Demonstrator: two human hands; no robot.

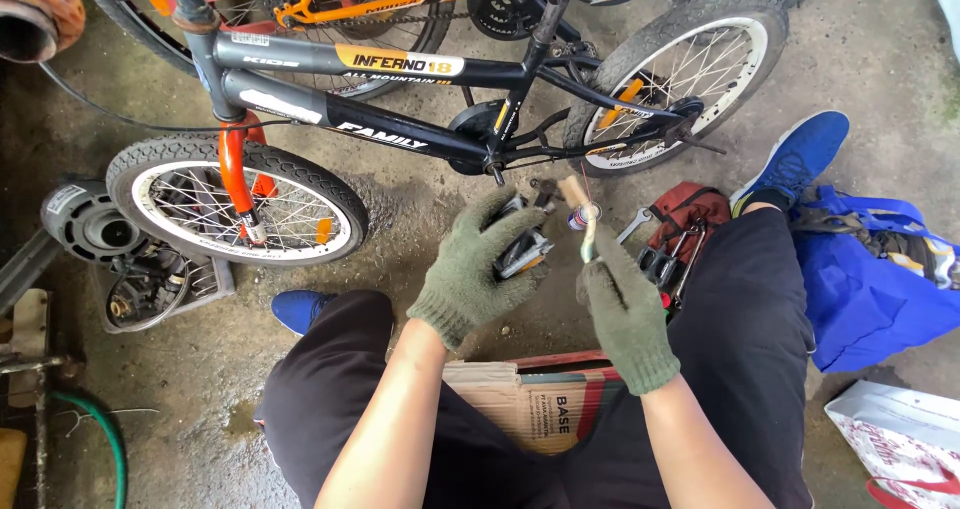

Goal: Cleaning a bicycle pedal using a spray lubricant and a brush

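Small black kids' bicycle with an orange fork (400, 109) stands on the concrete floor (420, 209), w/ its crank arm (520, 174) bare at the end – the pedal looks to be off the bike already. Judging by that, removal is done; cleaning or greasing of the pedal seems in hand, refit left to do.

Left hand (470, 269), in an olive knit glove, is clenched around the black-and-silver bike pedal (525, 252), palm down, fingers curled over the top, held just below the crank, above the knees. Right hand (622, 304), same glove, grasps a thin wooden-handled tool, prob. a small brush (585, 224), upright, tip near the pedal's axle end; whether it touches I can't tell. Both forearms bare, elbows in, wrists close together.

Person sits low w/ flattened brown cardboard (530, 394) betw. the legs. Red tool pouch (690, 219) & a steel spanner (633, 226) lie just beside the right knee; blue bag (870, 289) at the floor's right edge.
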